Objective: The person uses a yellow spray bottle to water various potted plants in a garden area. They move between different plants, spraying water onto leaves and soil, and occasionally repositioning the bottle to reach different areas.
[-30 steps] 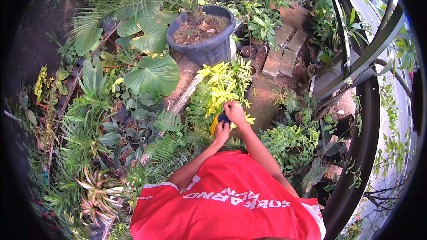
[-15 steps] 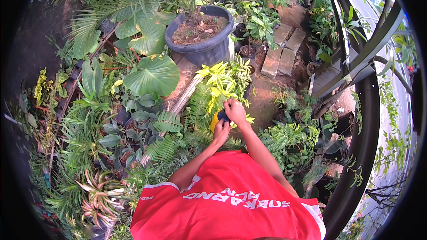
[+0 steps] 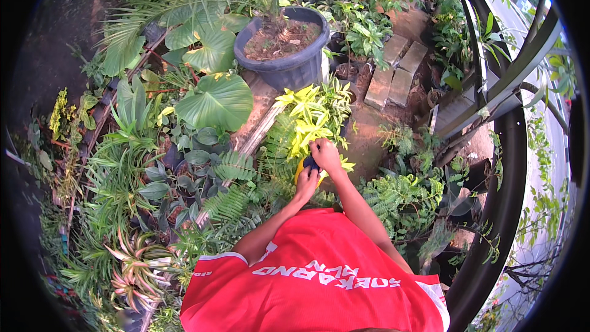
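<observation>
In front of my chest, my left hand (image 3: 306, 184) is closed around the side of a yellow container (image 3: 299, 169) with a dark blue top (image 3: 310, 163). From above and to the right, my right hand (image 3: 326, 155) is closed over that blue top, its fingers curled. Most of the container is hidden behind both hands, so its exact kind does not show. Right beyond the hands grows a bright yellow-green leafy plant (image 3: 312, 128), its leaves close to my right fingers. Fern fronds (image 3: 279, 154) spread just left of the container.
A large dark plastic pot (image 3: 286, 71) with soil stands ahead. Flat paving blocks (image 3: 391, 80) lie to its right. Dense potted plants and broad leaves (image 3: 215, 103) fill the left. A black curved metal frame (image 3: 513, 197) rises on the right beside feathery foliage (image 3: 405, 197).
The plants and pot have shifted slightly right in view. Both hands keep nearly the same place and grip on the yellow container.
</observation>
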`<action>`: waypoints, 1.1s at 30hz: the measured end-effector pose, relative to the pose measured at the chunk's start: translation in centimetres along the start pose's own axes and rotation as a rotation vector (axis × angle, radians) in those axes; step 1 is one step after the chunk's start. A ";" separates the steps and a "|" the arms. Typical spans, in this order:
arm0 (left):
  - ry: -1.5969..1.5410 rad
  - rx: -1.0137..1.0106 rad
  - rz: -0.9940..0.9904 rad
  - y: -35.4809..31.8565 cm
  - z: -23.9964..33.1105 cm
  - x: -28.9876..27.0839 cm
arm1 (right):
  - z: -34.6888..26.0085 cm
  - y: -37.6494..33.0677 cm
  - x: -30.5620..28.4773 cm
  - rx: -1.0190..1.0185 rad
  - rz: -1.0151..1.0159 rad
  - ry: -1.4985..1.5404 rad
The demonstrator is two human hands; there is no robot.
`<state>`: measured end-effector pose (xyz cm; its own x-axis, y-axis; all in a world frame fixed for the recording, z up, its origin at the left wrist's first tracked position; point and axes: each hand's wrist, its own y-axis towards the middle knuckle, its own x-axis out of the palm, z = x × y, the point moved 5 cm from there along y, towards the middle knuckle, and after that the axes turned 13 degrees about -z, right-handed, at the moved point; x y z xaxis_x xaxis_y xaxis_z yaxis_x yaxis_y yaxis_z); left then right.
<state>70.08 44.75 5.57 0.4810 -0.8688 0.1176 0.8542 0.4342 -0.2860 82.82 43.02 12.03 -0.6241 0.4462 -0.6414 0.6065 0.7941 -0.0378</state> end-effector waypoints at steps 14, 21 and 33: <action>-0.065 -0.080 -0.036 -0.3 -0.4 0.1 | 0.5 -0.2 0.4 0.030 -0.032 0.003; -0.028 -0.020 -0.028 -0.5 0.6 0.2 | -0.1 -0.3 0.1 -0.024 0.004 -0.001; -0.090 -0.099 -0.032 -1.1 -1.0 -0.5 | 0.4 -0.4 1.6 0.002 -0.039 -0.014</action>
<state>68.73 44.45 4.91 0.4736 -0.8550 0.2113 0.8478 0.3776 -0.3724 81.75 43.22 10.74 -0.6403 0.4086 -0.6504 0.5825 0.8103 -0.0644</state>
